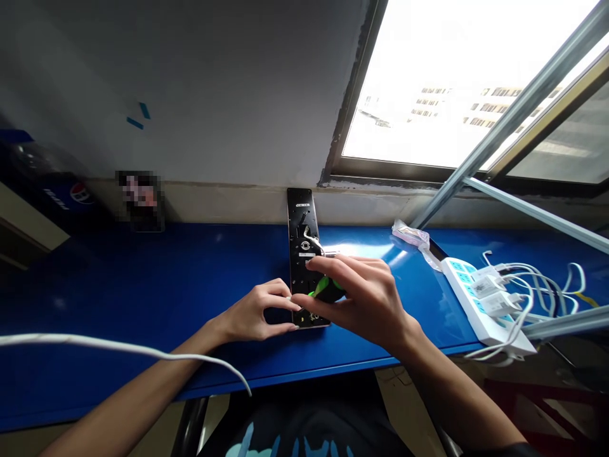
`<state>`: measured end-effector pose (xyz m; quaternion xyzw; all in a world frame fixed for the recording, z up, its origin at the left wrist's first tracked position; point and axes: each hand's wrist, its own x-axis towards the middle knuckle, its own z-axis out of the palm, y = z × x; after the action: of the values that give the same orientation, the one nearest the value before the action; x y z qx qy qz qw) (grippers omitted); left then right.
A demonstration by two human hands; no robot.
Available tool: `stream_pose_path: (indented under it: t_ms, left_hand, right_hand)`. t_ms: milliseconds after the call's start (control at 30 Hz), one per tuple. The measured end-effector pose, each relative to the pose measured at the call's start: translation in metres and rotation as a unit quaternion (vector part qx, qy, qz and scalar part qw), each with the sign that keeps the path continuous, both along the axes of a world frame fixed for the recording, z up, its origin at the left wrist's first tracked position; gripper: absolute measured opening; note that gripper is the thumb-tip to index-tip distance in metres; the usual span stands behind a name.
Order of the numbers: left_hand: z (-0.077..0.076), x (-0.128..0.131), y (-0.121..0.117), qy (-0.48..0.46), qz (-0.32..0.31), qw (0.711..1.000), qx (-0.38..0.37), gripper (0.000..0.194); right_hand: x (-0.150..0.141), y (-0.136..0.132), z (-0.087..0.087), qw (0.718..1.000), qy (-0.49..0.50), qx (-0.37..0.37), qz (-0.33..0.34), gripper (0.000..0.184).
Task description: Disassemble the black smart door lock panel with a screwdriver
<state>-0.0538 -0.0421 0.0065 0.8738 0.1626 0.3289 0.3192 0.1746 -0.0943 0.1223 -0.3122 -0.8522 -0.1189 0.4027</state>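
A long, narrow black device panel lies on the blue table, its far end reaching the wall. Labels, small screws, a round fitting and a white cable show on its upper side. My right hand is wrapped round the green-and-black handle of what looks like a screwdriver, held low over the near part of the panel. The tool's tip is too small to make out. At the panel's near left edge, my left hand grips with thumb and fingertips, close to the tool's front end.
On the right stands a white power strip with several chargers and tangled cables. A plastic packet lies behind it. Metal bars cross before the window. A white cable hangs over my left forearm. A Pepsi-labelled package is far left.
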Motion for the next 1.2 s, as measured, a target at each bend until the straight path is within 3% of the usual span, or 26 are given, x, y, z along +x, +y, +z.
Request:
stream_pose_path:
  t_ms: [167, 367, 500, 567, 667, 733, 867, 1000, 1133, 1200]
  left_hand:
    - [-0.004, 0.000, 0.002, -0.003, -0.003, 1.000, -0.001, 0.024]
    - [-0.006, -0.001, 0.001, 0.015, 0.014, 1.000, -0.006, 0.033]
    - [-0.003, -0.001, 0.001, 0.020, 0.011, 1.000, -0.010, 0.034]
    - [-0.003, -0.001, 0.002, 0.020, 0.014, 1.000, -0.010, 0.034]
    - [-0.005, -0.001, 0.003, 0.022, 0.019, 1.000, -0.012, 0.038]
    - [-0.006, -0.001, 0.004, 0.025, 0.022, 0.999, -0.011, 0.040]
    - [-0.005, -0.002, 0.002, 0.032, 0.026, 0.999, -0.020, 0.036]
    - [-0.002, -0.001, 0.000, 0.040, 0.037, 0.997, -0.060, 0.040]
    - [-0.001, -0.001, 0.000, 0.034, 0.026, 0.998, -0.045, 0.037]
    - [-0.002, -0.001, 0.001, 0.032, 0.028, 0.998, -0.035, 0.034]
  right_hand:
    - [0.004, -0.002, 0.003, 0.999, -0.034, -0.032, 0.024, 0.022]
    - [0.006, -0.009, 0.015, 0.980, -0.100, -0.128, 0.115, 0.034]
    - [0.007, -0.010, 0.020, 0.982, -0.115, -0.124, 0.079, 0.009]
    - [0.008, -0.010, 0.021, 0.983, -0.107, -0.128, 0.078, 0.007]
    - [0.010, -0.009, 0.023, 0.976, -0.104, -0.165, 0.100, 0.038]
    - [0.011, -0.009, 0.023, 0.974, -0.111, -0.170, 0.097, 0.047]
    - [0.009, -0.012, 0.022, 0.980, -0.133, -0.138, 0.058, 0.029]
    - [0.003, -0.015, 0.026, 0.970, -0.150, -0.162, 0.102, 0.045]
    - [0.001, -0.012, 0.028, 0.976, -0.141, -0.137, 0.091, 0.017]
    - [0.002, -0.008, 0.028, 0.974, -0.149, -0.137, 0.099, 0.016]
